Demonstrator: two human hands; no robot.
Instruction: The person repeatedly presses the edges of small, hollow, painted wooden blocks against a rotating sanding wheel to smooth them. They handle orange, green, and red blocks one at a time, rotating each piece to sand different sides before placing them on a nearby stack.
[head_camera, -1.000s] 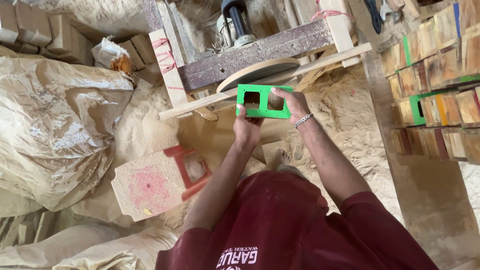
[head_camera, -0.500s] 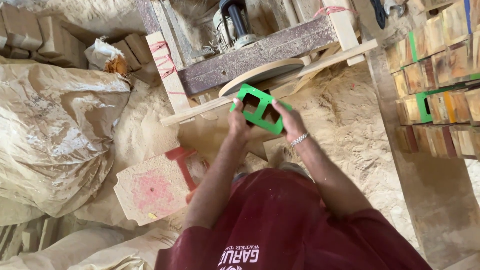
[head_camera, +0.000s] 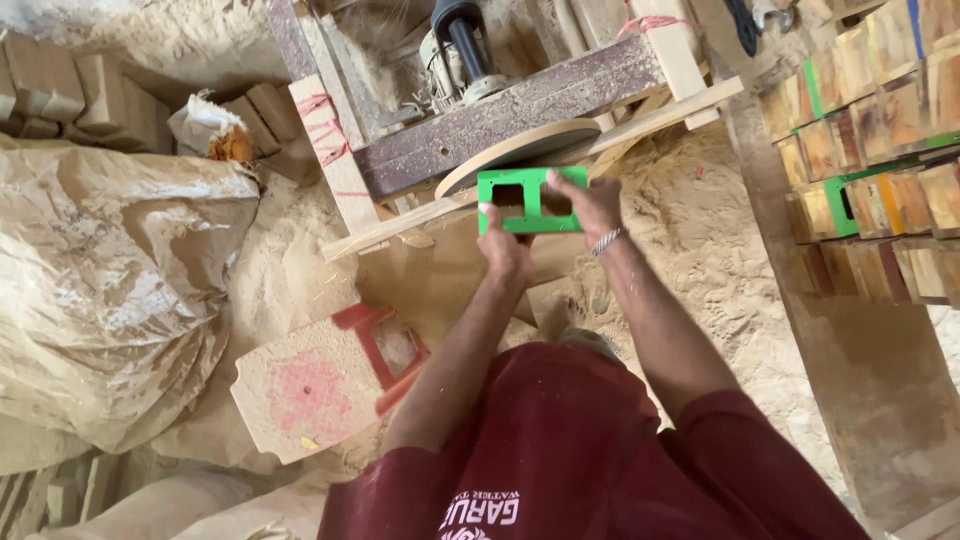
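While the dark red shirt (head_camera: 590, 460) fills the near bottom edge of the view, both forearms reach away from it toward the wooden sanding bench (head_camera: 520, 110). Left of the arms, on the sawdust-covered floor (head_camera: 700, 200), lies a pale wooden stool with red-painted legs (head_camera: 320, 380) on its side, and beyond it a big crumpled tan sack (head_camera: 110, 280) crowds the left edge; the sawdust to the right of the arms lies open up to a long plank (head_camera: 850, 350).

Further out, the left hand (head_camera: 503, 250) is closed on the lower left corner of a flat bright green rectangular wooden frame with two square openings (head_camera: 530, 200), and the right hand (head_camera: 590, 205), a metal bracelet (head_camera: 607, 241) on its wrist, is closed on its right end. That frame is held level, its upper edge just at the rim of the round pale wooden sanding disc (head_camera: 520, 150) at the bench's near edge.

Farthest right, stacked wooden blocks with green and orange faces (head_camera: 880, 150) line the right edge.
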